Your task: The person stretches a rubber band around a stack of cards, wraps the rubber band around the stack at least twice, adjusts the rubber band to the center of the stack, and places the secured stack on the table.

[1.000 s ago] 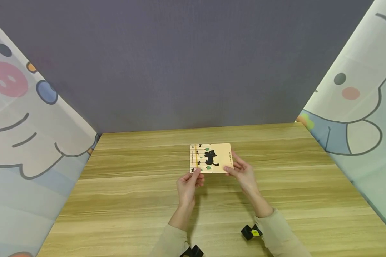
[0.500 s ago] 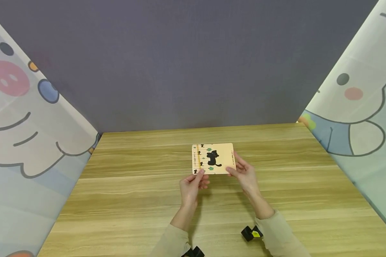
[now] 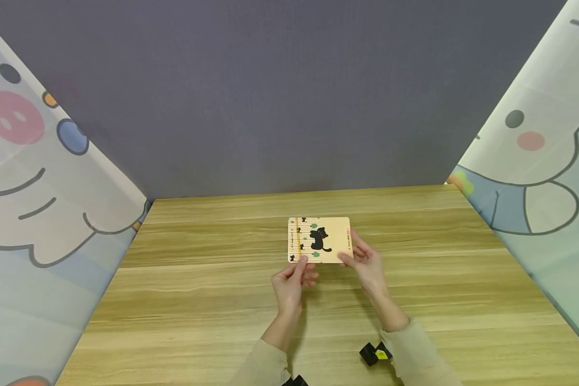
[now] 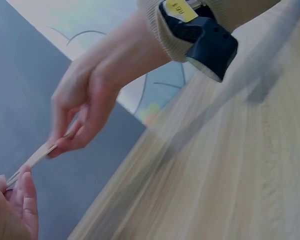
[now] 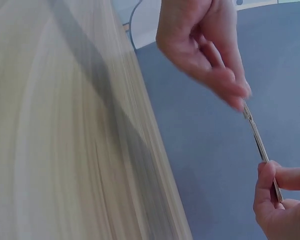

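Note:
A thin cream notebook (image 3: 335, 236) with a black cat on its cover is held above the table in the head view. A narrow yellow band runs across it near its left end. My left hand (image 3: 289, 287) pinches the notebook's near edge toward the left, thumb on top and fingers underneath. At the right end my right hand (image 3: 368, 268) grips the near corner, its thumb on the cover and the other fingers behind. Both wrist views show the notebook edge-on, a slim layered strip (image 5: 256, 132) between the two hands. Its underside is hidden in the head view.
A wood-grain table (image 3: 183, 300) lies below the hands. Behind it rises a dark grey panel (image 3: 289, 107), with cartoon-printed curtains (image 3: 535, 177) at both sides. Black wrist cameras (image 3: 369, 354) stick out from the sleeves.
My left hand has shifted slightly right along the notebook's near edge, its forearm swinging right. The right hand keeps its grip, and the notebook stays nearly where it was.

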`<action>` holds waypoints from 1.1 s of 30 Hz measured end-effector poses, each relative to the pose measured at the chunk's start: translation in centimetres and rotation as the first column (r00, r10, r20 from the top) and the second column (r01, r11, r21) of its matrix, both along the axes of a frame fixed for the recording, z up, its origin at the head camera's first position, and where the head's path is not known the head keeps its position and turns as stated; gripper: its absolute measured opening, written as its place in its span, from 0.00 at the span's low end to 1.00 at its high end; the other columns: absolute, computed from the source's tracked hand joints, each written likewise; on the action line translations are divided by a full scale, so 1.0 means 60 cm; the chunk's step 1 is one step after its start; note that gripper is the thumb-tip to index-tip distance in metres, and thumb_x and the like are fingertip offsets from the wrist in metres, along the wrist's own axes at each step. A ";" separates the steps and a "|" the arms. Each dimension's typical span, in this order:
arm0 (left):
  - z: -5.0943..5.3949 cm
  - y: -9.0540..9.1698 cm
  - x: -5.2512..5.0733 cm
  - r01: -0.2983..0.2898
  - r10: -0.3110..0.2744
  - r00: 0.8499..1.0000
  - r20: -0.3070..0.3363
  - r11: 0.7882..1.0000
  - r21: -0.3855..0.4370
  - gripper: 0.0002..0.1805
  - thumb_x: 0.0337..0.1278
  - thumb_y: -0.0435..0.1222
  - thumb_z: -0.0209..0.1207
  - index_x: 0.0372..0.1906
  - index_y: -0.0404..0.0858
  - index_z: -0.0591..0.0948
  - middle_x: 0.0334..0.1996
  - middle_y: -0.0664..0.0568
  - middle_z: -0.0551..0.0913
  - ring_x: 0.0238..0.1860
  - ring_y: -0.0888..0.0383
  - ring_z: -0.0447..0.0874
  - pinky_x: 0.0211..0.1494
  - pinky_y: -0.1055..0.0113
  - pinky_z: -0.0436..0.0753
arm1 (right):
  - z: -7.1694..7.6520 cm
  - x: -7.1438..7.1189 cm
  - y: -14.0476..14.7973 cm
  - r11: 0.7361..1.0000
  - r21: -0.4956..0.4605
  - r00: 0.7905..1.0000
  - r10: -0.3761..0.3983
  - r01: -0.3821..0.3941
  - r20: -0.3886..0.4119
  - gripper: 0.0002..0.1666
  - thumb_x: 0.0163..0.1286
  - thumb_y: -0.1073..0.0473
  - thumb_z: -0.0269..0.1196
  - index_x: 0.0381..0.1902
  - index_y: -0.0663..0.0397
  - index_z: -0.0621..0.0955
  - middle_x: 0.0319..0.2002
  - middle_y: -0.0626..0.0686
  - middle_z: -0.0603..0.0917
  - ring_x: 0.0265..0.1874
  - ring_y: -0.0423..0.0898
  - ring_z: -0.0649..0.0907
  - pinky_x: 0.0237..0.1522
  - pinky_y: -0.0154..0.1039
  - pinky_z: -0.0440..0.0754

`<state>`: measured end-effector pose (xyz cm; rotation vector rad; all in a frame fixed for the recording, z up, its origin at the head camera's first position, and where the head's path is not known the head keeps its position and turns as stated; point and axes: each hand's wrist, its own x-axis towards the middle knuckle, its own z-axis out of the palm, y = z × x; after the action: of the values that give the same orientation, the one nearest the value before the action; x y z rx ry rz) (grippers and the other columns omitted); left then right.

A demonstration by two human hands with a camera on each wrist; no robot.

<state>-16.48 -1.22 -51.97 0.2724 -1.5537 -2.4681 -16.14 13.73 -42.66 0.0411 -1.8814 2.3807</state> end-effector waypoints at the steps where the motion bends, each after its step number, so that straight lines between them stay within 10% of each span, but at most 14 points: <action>1: -0.001 0.001 0.000 -0.001 0.001 1.000 -0.004 1.000 -0.007 0.19 0.46 0.46 0.63 0.31 0.32 0.84 0.26 0.38 0.82 0.21 0.45 0.82 0.19 0.58 0.80 | -0.001 0.000 -0.001 1.000 -0.003 1.000 0.003 -0.003 -0.008 0.38 0.50 0.78 0.61 0.61 0.64 0.64 0.32 0.57 0.82 0.27 0.44 0.81 0.26 0.31 0.80; 33: 0.014 -0.005 0.001 0.022 -0.027 0.997 0.069 0.997 0.072 0.21 0.45 0.46 0.63 0.35 0.30 0.82 0.30 0.38 0.82 0.31 0.45 0.82 0.28 0.57 0.81 | 0.016 0.002 -0.021 0.999 0.022 0.993 -0.027 0.025 0.111 0.41 0.50 0.80 0.60 0.62 0.55 0.64 0.40 0.69 0.77 0.27 0.43 0.82 0.30 0.34 0.81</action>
<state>-16.43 -1.52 -51.10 0.3573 -1.5059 -2.5621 -16.04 12.49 -41.72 -0.1158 -1.9418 2.3928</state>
